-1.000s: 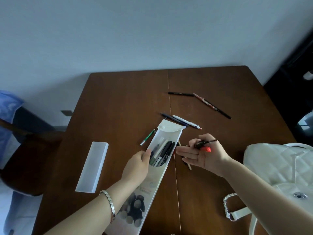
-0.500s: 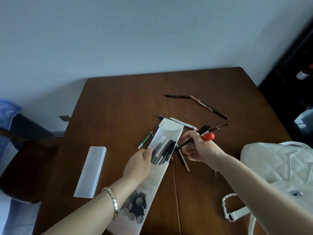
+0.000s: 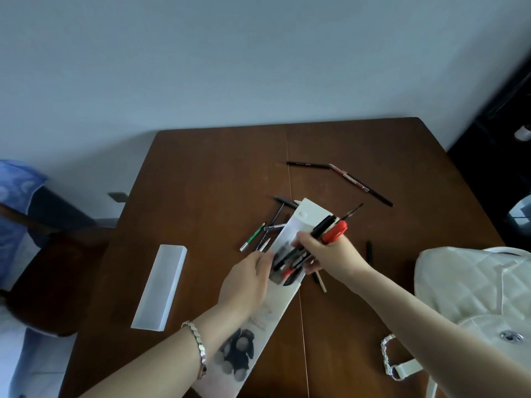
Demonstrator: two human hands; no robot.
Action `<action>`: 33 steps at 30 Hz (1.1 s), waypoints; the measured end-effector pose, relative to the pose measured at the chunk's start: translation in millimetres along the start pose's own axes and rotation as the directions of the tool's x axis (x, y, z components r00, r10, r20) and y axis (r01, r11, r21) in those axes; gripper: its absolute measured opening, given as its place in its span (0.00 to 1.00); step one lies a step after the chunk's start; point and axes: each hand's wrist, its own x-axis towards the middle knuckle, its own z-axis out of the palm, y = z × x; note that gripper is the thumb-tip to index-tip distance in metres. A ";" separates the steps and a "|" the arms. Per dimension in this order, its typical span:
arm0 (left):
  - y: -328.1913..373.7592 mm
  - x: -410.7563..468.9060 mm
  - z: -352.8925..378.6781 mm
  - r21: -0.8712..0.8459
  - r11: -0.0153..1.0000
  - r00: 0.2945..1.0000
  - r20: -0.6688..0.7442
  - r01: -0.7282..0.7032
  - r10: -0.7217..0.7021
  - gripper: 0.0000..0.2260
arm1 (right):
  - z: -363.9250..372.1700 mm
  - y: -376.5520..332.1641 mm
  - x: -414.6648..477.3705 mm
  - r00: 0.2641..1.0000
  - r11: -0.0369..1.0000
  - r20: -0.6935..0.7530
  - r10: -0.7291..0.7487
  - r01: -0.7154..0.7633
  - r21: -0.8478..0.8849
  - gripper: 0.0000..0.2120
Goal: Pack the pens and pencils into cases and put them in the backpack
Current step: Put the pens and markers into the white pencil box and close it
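A long white pencil case (image 3: 283, 300) with a dark picture lies on the brown table (image 3: 207, 179), its flap open. My left hand (image 3: 247, 282) grips the case's left edge by the opening. My right hand (image 3: 330, 254) holds a bundle of pens (image 3: 330, 229), one with a red cap, with their lower ends inside the case's mouth. Loose pens and pencils lie around: a green one (image 3: 253, 237), dark ones (image 3: 309, 165) at the back, one (image 3: 369, 249) to the right. A white quilted backpack (image 3: 474, 285) sits at the right.
A second, frosted white case (image 3: 161, 287) lies shut on the table's left part. A dark chair (image 3: 48, 248) with a blue cloth stands left of the table. Dark furniture is at the far right. A pale wall rises behind.
My right hand has moved left with the pens, from beside the case to over its opening, and pushed their ends in. The left hand has kept its hold on the case.
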 end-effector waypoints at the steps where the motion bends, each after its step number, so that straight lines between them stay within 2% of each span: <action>1: 1.0 -1.1 -0.8 0.002 1.000 1.000 0.007 -0.012 0.012 0.17 | 2.7 1.2 -0.6 0.997 0.998 0.076 0.034 -0.030 -0.055 0.10; 3: 1.0 -2.1 -2.0 0.004 1.000 1.000 0.010 -0.021 0.021 0.16 | 4.3 2.9 -1.9 0.986 0.988 0.164 -0.001 0.026 -0.151 0.07; 5: 0.8 -1.4 -2.7 0.013 1.000 1.000 0.001 -0.026 0.026 0.16 | 2.7 1.2 -2.0 0.985 0.970 0.129 -0.117 0.141 -0.197 0.02; 8: 1.4 -1.7 -2.7 0.012 1.000 1.000 0.012 -0.019 0.019 0.17 | -3.4 0.1 4.3 0.972 0.979 -0.123 -0.201 0.195 -0.059 0.06; 10: -0.3 -2.6 -1.7 -0.003 1.000 1.000 0.009 -0.014 0.014 0.17 | -8.7 1.0 9.8 0.930 0.965 -0.262 -0.259 0.236 -0.114 0.09; 11: -0.4 -3.4 -1.5 -0.006 1.000 1.000 0.005 -0.007 0.007 0.17 | -10.2 2.6 12.0 0.913 0.953 -0.284 -0.293 0.255 -0.164 0.10; 13: -1.5 -3.9 -0.3 -0.030 0.999 1.000 0.010 0.014 -0.014 0.17 | -11.4 6.8 13.9 0.898 0.924 -0.268 -0.349 0.281 -0.259 0.09; 15: -0.9 -4.1 0.8 -0.055 0.998 0.999 0.027 0.029 -0.028 0.17 | -9.3 10.6 12.5 0.903 0.875 -0.190 -0.385 0.292 -0.386 0.02; 17: 0.2 -4.3 1.2 -0.069 0.997 0.999 0.041 0.030 -0.027 0.17 | -5.3 14.8 10.5 0.893 0.773 -0.073 -0.445 0.341 -0.535 0.05; 20: 1.9 -5.4 1.5 -0.062 0.998 0.998 0.051 0.029 -0.026 0.19 | -2.3 17.4 8.1 0.854 0.680 0.020 -0.521 0.429 -0.594 0.09; 23: 3.9 -7.1 0.5 -0.029 0.999 0.999 0.047 0.016 -0.014 0.20 | -1.5 19.9 8.6 0.866 0.634 0.077 -0.495 0.420 -0.649 0.12; 25: 4.8 -8.4 -0.4 -0.013 1.000 0.999 0.039 0.002 -0.001 0.19 | -1.4 22.3 10.6 0.903 0.600 0.036 -0.428 0.314 -0.736 0.13; 27: 6.6 -9.2 -1.1 -0.007 1.000 0.999 0.037 0.010 -0.010 0.19 | -1.4 24.0 12.9 0.920 0.598 -0.031 -0.391 0.228 -0.768 0.14; 33: 5.5 -1.6 4.2 -0.019 0.999 0.999 0.038 0.035 -0.034 0.16 | 11.4 23.5 6.1 0.929 0.667 0.057 -0.366 0.305 -0.680 0.17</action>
